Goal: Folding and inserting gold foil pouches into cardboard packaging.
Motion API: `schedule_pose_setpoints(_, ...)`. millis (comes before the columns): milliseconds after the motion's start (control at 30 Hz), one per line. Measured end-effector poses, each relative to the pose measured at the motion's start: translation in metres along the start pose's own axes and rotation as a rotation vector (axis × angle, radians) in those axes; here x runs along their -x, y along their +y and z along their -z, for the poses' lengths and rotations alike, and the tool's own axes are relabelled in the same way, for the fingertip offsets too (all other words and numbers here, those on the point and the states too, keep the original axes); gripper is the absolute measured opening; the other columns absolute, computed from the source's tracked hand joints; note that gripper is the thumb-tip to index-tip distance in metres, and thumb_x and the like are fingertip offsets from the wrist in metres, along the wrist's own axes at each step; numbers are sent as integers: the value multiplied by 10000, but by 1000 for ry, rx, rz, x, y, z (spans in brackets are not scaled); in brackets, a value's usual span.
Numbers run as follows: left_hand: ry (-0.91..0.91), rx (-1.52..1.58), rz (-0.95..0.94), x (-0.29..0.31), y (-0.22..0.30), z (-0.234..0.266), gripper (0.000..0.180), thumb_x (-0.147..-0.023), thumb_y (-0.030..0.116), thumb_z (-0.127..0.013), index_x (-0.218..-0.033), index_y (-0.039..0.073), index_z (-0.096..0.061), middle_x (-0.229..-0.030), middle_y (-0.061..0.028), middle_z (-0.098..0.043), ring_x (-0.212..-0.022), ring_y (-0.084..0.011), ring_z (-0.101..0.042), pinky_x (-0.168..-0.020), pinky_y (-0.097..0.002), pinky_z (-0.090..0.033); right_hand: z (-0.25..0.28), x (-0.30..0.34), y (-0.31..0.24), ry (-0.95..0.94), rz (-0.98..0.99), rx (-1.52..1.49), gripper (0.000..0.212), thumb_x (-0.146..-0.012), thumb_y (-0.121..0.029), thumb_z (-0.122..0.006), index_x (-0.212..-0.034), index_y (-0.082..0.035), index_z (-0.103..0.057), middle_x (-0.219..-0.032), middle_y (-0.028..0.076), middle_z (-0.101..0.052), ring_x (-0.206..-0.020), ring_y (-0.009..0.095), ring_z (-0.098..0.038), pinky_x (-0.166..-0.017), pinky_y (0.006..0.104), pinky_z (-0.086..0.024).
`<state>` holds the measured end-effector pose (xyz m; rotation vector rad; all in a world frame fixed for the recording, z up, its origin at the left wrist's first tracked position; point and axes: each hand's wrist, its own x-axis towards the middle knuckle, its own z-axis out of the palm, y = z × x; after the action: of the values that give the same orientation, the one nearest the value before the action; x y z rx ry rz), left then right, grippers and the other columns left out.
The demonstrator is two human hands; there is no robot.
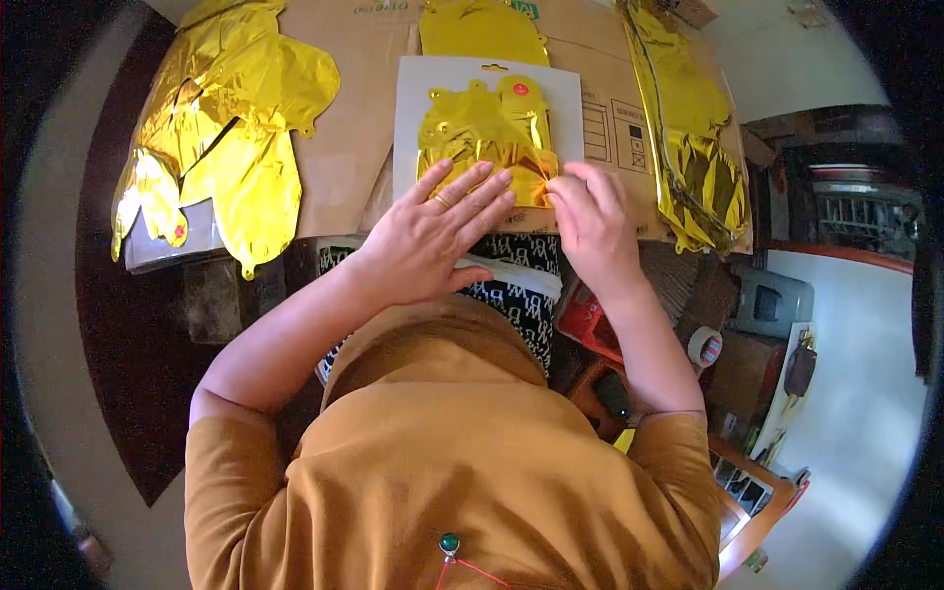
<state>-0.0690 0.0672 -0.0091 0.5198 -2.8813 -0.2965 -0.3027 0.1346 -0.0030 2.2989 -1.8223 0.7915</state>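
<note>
Head view: Left hand (423, 236), fingers (490, 202) apart, is pressing likely light, slippery, easily creased gold foil (467, 128); right hand (595, 221) is pinching its corner, probably the best hold.

Two hands (425, 236) are at one folded gold foil piece (472, 133) on one white card (407, 138). Three gold foil groups (254, 187) lie left of, right of and beyond the hands. Two red dots (521, 89) and, to the hands' right, one tape roll (694, 346) show.

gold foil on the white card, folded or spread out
Folded: the foil lies in a compact, creased stack narrower than the white card, with the left hand's fingers across it.
</note>
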Motion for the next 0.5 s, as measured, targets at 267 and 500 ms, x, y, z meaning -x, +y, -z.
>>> schedule_pose_setpoints(267,-18,10,10,1,0,2,927,-809,536,-635,-1494,10,-298,-1580,-139,-276,-1473,-289,-233,-1201,-480,-155,-16,29,-51,-150,18,67,682,-817,-230,-704,-1391,26,-440,-1437,241,-417,-1348,424,-368,-1123,547,-302)
schedule_pose_setpoints(500,-127,-103,189,36,-12,27,991,-765,507,-700,-1510,19,-266,-1590,-139,-254,-1485,-293,-198,-1210,-494,-101,-14,30,-48,-187,-1,77,714,-773,-252,-745,-1378,-2,-460,-1448,228,-415,-1338,404,-387,-1098,530,-323)
